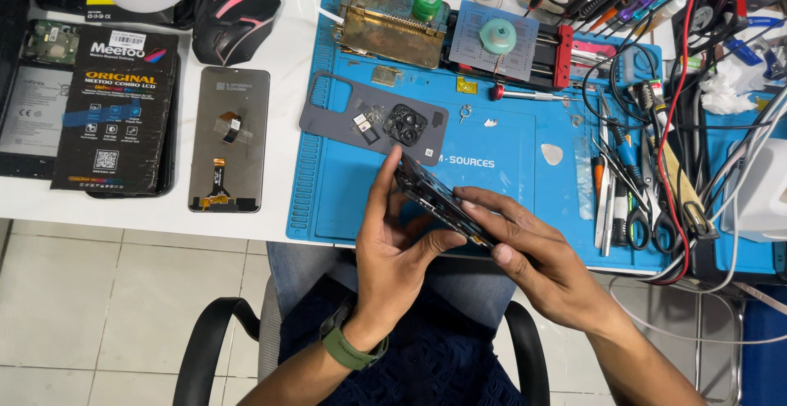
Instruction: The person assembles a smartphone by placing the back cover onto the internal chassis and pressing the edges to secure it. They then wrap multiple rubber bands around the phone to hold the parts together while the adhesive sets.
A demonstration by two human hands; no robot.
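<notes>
Over a cluttered bench (270, 209) with a blue mat (500, 168), the left hand (398, 246) and right hand (537, 250) both pinch an opened phone (434, 201) edge-on.

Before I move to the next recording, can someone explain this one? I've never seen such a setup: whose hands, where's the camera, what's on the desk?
One picture, from a camera worn on the person's head, looking down. No machine: two bare hands. The left hand, with a green wristband, and the right hand together hold a dark opened phone body, tilted edge-on. Beneath lies a blue rubber work mat on a white desk. On the mat rests a grey phone back cover; left of it, a loose replacement screen. Tweezers and scissors crowd the right.
</notes>
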